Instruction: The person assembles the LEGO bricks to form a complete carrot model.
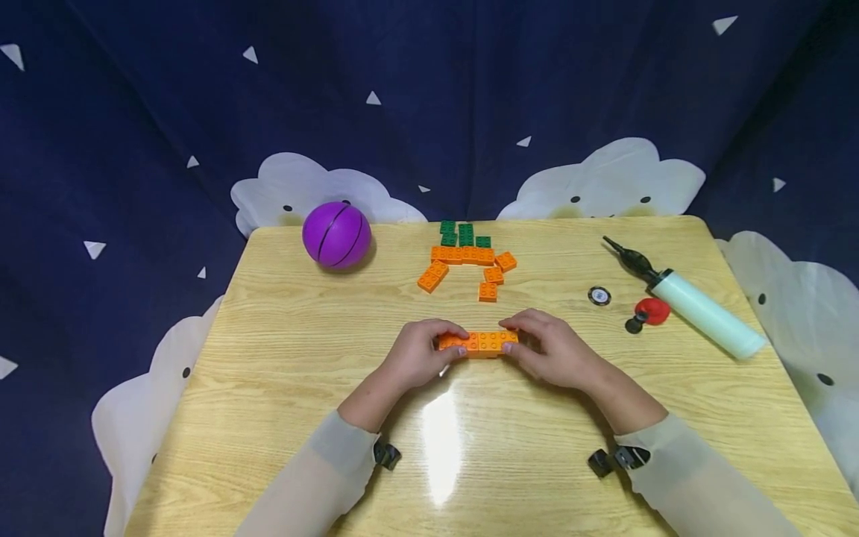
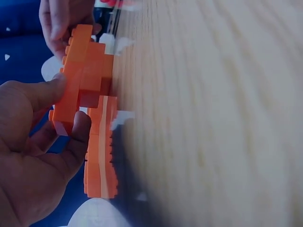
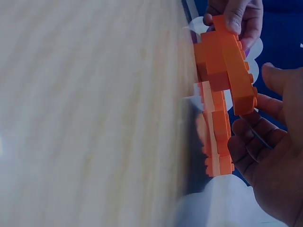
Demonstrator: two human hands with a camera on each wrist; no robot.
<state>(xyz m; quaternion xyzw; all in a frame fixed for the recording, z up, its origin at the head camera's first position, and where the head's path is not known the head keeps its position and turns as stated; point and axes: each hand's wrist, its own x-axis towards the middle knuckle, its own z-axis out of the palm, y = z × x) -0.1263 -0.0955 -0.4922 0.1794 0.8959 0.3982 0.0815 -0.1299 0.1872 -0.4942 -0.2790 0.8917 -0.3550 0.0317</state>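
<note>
Near the middle of the table, my left hand (image 1: 417, 354) pinches one end of a stepped stack of orange toy building bricks (image 1: 486, 343) between thumb and fingers. Its top layer is a long studded row, with shorter layers beneath, as the left wrist view of the brick stack (image 2: 85, 71) shows. My right hand (image 1: 560, 354) is at the opposite end. In the right wrist view, the thumb of the right hand (image 3: 277, 146) stands apart from the bricks, while its loosely bent fingers are close to the end; whether they touch it is unclear.
Beyond the hands lie several loose orange bricks (image 1: 463, 256) and green bricks (image 1: 466, 235). A purple ball (image 1: 337, 235) sits at the back left. Rightward are a poker chip (image 1: 599, 296), a red and black object (image 1: 652, 311) and a hand pump (image 1: 705, 313).
</note>
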